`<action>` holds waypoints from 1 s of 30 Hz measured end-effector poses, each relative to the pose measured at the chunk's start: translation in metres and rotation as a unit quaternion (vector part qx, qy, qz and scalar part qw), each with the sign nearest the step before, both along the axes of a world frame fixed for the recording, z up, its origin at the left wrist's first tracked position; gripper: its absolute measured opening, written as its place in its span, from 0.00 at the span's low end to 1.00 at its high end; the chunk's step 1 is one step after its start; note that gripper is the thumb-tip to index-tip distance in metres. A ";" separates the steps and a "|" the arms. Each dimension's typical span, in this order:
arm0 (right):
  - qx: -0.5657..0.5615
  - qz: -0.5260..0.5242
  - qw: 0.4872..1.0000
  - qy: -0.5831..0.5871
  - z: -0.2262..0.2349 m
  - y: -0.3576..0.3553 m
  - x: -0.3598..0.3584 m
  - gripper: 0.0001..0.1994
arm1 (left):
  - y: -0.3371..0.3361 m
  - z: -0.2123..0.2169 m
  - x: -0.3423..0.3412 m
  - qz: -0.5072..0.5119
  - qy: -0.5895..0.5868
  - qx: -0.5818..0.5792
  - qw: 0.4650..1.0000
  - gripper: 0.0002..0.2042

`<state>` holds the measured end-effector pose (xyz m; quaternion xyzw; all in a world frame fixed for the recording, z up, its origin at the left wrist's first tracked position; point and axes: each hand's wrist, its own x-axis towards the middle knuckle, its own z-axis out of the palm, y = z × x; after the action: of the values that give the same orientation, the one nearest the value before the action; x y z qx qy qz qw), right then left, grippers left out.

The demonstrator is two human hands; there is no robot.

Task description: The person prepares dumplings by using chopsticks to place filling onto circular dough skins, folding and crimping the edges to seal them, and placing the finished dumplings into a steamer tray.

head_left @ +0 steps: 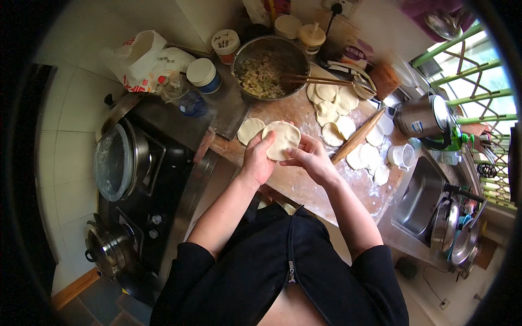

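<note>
A round dough wrapper is held up between both hands above the near part of the wooden board. My left hand is closed on its left edge, thumb on top. At the opposite edge, my right hand pinches the same wrapper. Another dough round lies on the board just beyond my left hand. Farther back stands a metal bowl of chopped filling, with wooden chopsticks resting across its right rim.
Several flattened dough rounds lie on the board around a wooden rolling pin. To the right are a small clear cup, a metal kettle and a sink. A stove with a lidded pot is at left.
</note>
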<state>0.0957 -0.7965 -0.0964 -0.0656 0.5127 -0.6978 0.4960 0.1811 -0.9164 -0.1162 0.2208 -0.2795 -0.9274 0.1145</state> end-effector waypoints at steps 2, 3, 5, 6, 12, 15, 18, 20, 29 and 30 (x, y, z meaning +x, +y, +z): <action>0.027 0.010 0.999 0.023 0.002 -0.001 -0.007 0.13 | 0.001 -0.002 0.003 0.004 0.019 0.003 1.000 0.17; 0.044 0.016 0.997 0.064 -0.005 0.000 -0.010 0.13 | 0.004 0.005 0.001 0.012 0.034 0.015 0.999 0.18; 0.071 0.019 0.988 0.138 -0.012 0.001 -0.016 0.14 | 0.009 0.018 -0.001 0.015 0.071 0.047 0.996 0.19; 0.068 0.049 0.982 0.167 -0.014 0.000 -0.015 0.13 | 0.009 0.016 0.003 0.014 0.053 0.038 0.998 0.19; 0.088 0.054 0.981 0.164 0.000 -0.008 -0.043 0.20 | -0.011 -0.014 0.016 0.051 -0.046 0.006 0.998 0.20; 0.148 -0.138 0.954 0.221 -0.012 -0.020 -0.095 0.26 | -0.014 -0.006 0.014 0.092 -0.079 0.022 0.992 0.19; 0.092 -0.161 0.955 0.233 -0.029 -0.043 -0.139 0.21 | -0.023 -0.009 0.011 0.106 -0.091 0.077 0.987 0.18; 0.132 -0.101 0.947 0.276 -0.038 -0.049 -0.158 0.17 | -0.035 -0.006 0.010 0.113 -0.090 0.097 0.985 0.18; 0.131 -0.073 0.871 0.467 -0.033 -0.078 -0.168 0.17 | -0.117 -0.023 -0.017 0.175 -0.061 0.122 0.975 0.17; 0.111 -0.058 0.896 0.427 -0.036 -0.091 -0.163 0.17 | -0.126 -0.027 -0.022 0.179 -0.059 0.126 0.974 0.17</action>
<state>-0.0669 -0.8879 -0.1321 -0.2720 0.7518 -0.5690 0.1925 0.1587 -1.0421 -0.1431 0.3341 -0.1224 -0.9049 0.2334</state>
